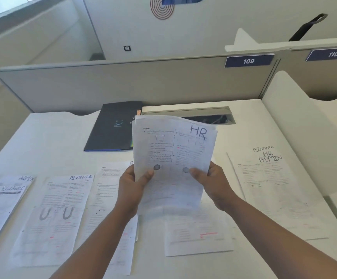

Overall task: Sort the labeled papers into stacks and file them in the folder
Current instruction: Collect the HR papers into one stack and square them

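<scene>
You are holding a bunch of papers (173,156) up in the air with both hands. Your left hand (132,188) pinches the bottom left side, thumb on the front. Your right hand (212,183) pinches the bottom right side the same way. Both hands are closed on the bunch. The top sheet says "HR" in big letters at its top right corner, and a small word at its top left looks like "ALLEN".

The bunch stands tall, long side going up and away from you. The dark folder (113,127) lies flat on the desk (244,133), just behind the bunch and a bit to its left. The top left corner of the bunch hides the folder's right edge. Your left hand is the nearer one to the folder. The folder looks shut, so you may need to free a hand to open it.

Left of the bunch, a sheet (56,216) on the desk says "FINANCE". Farther left, a pile (2,206) shows "ADMIN" and "FINANCE". Right of the bunch, one sheet (272,190) lists "FINANCE", "HR" and "ADMIN". Behind the folder, the wall signs read "109" and "110".
</scene>
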The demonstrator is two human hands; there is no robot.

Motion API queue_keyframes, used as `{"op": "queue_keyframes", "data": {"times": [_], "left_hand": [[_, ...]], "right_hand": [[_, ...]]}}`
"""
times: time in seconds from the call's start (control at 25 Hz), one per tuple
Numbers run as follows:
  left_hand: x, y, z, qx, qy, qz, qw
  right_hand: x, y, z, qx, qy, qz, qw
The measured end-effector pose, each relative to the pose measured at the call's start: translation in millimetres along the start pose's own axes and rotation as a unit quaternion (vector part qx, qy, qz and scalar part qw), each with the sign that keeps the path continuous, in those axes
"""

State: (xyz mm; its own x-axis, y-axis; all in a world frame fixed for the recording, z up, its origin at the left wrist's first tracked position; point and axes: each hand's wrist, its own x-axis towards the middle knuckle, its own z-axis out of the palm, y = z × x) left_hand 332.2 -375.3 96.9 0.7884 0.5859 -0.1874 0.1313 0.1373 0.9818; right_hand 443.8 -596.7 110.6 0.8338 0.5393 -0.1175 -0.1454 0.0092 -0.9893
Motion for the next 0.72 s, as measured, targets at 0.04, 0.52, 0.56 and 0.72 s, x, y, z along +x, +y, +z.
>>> {"op": "queue_keyframes", "data": {"times": [0.04,0.52,0.56,0.72], "left_hand": [[-4.1,1.4,9.0,0.007,0.007,0.022,1.0],[-36.1,-17.6,65.2,-0.014,0.004,0.03,0.999],[-34.5,-18.5,64.8,-0.012,0.013,0.039,0.999],[-33.6,-24.4,65.2,0.006,0.051,0.038,0.998]], "right_hand": [[-1.7,-0.8,-7.8,-0.023,0.009,-0.009,1.0],[-21.9,24.5,-57.3,-0.06,-0.023,0.037,0.997],[-23.0,23.5,-58.4,-0.059,-0.025,0.028,0.998],[-22.4,26.7,-65.5,-0.099,-0.031,0.019,0.994]]}}
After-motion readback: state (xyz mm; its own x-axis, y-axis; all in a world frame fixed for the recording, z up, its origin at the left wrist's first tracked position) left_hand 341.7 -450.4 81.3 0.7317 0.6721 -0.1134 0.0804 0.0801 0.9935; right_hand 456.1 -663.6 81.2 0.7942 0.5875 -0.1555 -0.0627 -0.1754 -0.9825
